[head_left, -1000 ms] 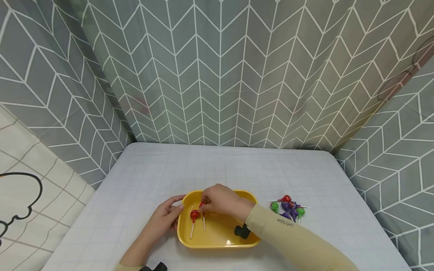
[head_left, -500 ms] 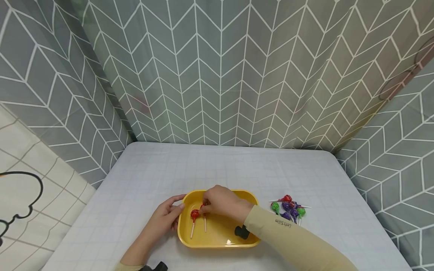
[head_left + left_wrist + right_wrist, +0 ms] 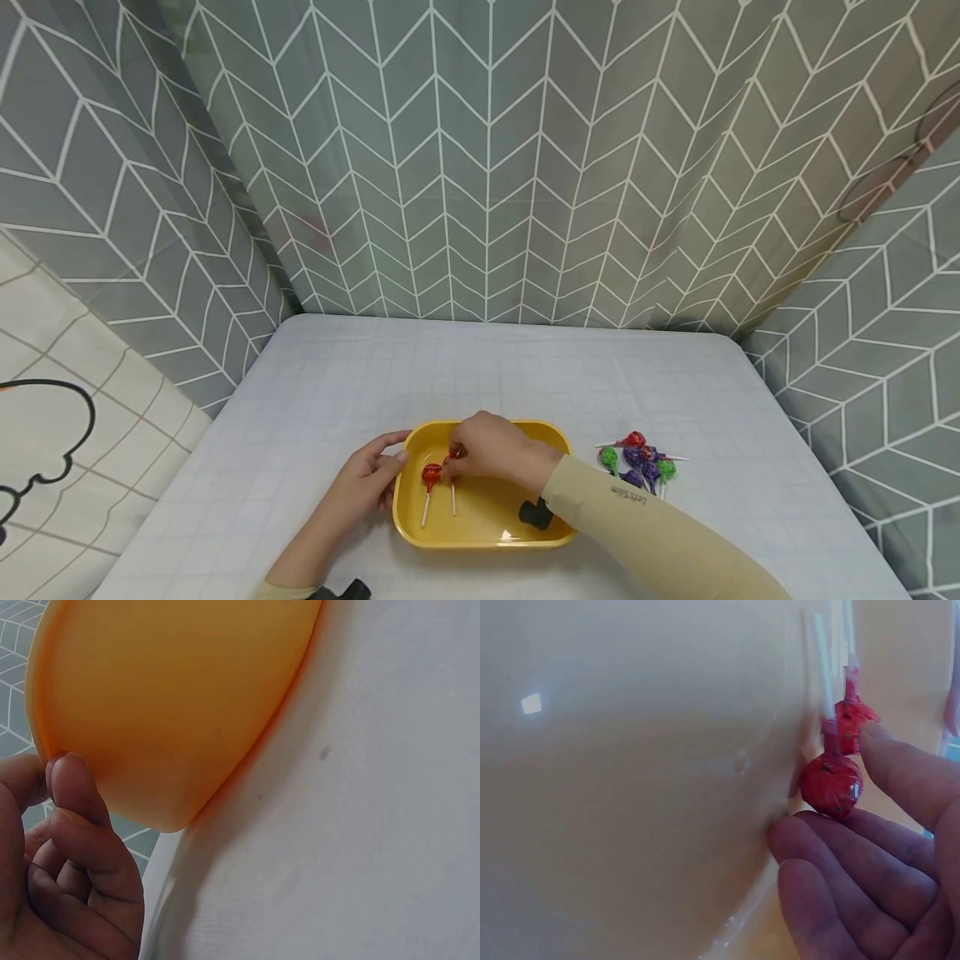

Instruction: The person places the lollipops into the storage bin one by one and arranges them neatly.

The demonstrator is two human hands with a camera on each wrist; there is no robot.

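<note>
My left hand [image 3: 369, 477] holds the left end of the yellow tray [image 3: 495, 547]. In the left wrist view, thumb and finger pinch the tray's rim. Inside the tray are two red-wrapped lollipops, sticks pointing toward me. The left lollipop [image 3: 431, 475] lies by itself. My right hand [image 3: 491, 447] reaches in from the right and holds the other lollipop [image 3: 831, 786] by its head. That head is partly hidden in the head view. In the right wrist view, fingertips touch its underside, while the thumb lies beside it, near the farther lollipop [image 3: 849, 727].
On the white table [image 3: 337, 375], right of the tray, lies a pile of red, green and purple lollipops [image 3: 637, 461]. Grey chevron-patterned curtains [image 3: 480, 167] surround the table's back and sides. My right sleeve [image 3: 637, 517] crosses the tray's right edge.
Under my right hand, the red lollipop has shifted slightly toward me in the tray. My left hand stays on the rim.
</note>
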